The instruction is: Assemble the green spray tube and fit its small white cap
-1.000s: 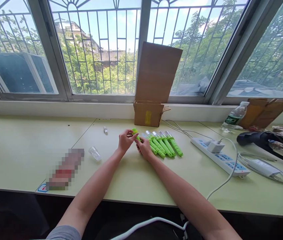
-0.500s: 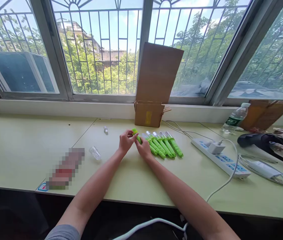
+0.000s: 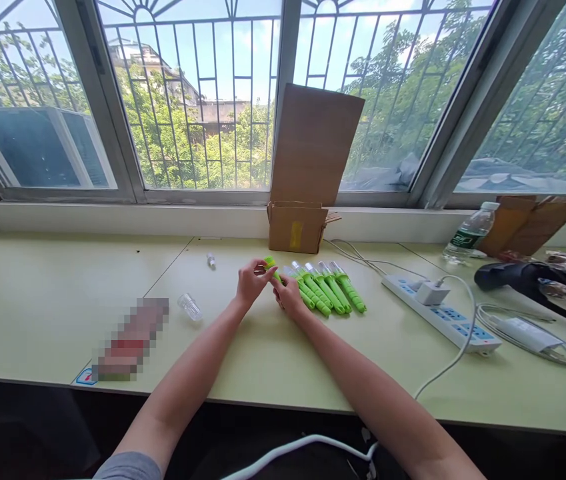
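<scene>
In the head view, my left hand pinches the upper end of a bright green plastic handle. My right hand grips the lower part of that same handle, its fingers covering most of it. Just right of my hands lies a row of several green ribbed sticks with clear tips pointing away from me. A clear plastic cap-like piece rests on the table left of my left forearm. Farther back lies a small white and clear part, too small to name.
An open cardboard box stands against the window wall. A power strip with a plugged-in charger and cables lies on the right of the table. A water bottle stands behind it. A blurred-out object lies on the left.
My right hand's fingers have shifted slightly on the green handle. The left hand keeps its pinch. The things on the table have not moved.
</scene>
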Available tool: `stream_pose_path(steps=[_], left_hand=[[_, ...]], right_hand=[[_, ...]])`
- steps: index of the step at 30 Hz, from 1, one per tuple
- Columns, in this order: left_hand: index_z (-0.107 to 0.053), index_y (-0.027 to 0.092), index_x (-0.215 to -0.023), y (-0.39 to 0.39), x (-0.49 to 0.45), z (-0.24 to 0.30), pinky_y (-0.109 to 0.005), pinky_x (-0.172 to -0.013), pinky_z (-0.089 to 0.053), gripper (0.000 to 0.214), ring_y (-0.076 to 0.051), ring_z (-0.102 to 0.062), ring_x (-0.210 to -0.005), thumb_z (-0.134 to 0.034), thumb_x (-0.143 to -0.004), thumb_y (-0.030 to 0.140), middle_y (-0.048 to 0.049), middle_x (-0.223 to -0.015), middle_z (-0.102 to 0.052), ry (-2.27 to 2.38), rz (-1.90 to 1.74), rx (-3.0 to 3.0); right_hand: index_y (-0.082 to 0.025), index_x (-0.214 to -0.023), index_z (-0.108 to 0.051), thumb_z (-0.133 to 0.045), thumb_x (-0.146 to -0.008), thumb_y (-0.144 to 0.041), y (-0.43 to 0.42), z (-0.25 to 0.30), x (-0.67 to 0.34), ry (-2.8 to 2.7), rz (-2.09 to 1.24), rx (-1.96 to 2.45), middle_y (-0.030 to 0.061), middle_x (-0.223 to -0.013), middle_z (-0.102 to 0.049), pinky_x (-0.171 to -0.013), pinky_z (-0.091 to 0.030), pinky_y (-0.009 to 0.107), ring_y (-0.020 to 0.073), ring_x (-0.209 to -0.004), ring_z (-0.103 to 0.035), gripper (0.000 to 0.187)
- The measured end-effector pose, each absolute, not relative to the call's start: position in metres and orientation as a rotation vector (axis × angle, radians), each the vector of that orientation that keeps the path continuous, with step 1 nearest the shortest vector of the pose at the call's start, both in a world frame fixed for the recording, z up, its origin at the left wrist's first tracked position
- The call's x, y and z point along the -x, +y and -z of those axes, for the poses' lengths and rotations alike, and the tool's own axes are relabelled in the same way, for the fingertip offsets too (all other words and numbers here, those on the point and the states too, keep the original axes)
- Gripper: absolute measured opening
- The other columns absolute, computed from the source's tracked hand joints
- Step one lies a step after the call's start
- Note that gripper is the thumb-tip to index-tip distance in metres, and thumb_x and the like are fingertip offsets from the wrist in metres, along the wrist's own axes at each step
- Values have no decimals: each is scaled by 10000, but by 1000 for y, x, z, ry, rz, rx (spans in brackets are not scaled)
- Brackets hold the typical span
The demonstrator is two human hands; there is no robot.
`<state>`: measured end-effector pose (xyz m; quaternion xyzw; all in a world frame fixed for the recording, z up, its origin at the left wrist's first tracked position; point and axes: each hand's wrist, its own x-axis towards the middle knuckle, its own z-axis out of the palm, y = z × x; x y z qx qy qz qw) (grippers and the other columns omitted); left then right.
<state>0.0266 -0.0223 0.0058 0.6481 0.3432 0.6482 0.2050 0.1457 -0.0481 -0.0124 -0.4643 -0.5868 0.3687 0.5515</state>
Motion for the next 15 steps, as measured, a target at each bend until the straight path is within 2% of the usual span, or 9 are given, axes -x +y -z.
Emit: stream_pose_path(steps=[6, 9, 12, 15], left_hand=[[-620, 177, -793, -24, -27, -7, -302, -600, -618, 345, -191, -718, -689, -751, -684, 477, -40, -768, -718, 940, -1812, -1799], [-616, 175, -787, -24, -27, -6, -305, -606, -620, 352, -187, -716, -683, -753, -680, 481, -38, -758, -715, 941, -1815, -1778], [-616, 176, -794, -23, -27, -5, -307, -616, -622, 348, -182, -713, -682, -751, -685, 478, -33, -746, -707, 953, -1821, -1747], [-615, 178, -793, -23, -28, -4, -314, -637, -625, 347, -180, -711, -698, -752, -684, 478, -29, -751, -699, 966, -1825, -1735]], right_hand=[[-225, -630, -413, -562, -741, -666, -52, 7, -147, -1354, -999, 1087, -56, -443, -430, -311, -215, 235, 74, -310, -324, 479], [-225, -640, -419, -558, -758, -630, -50, 10, -147, -1392, -981, 1090, -53, -443, -431, -320, -233, 240, 83, -314, -333, 444], [-213, -702, -496, -561, -768, -564, -47, 13, -146, -1465, -774, 1187, -29, -493, -492, -387, -314, 246, 114, -381, -422, 363], [-199, -848, -584, -575, -758, -479, -44, 15, -144, -1487, -443, 1299, 33, -678, -620, -514, -386, 262, 167, -574, -548, 294]])
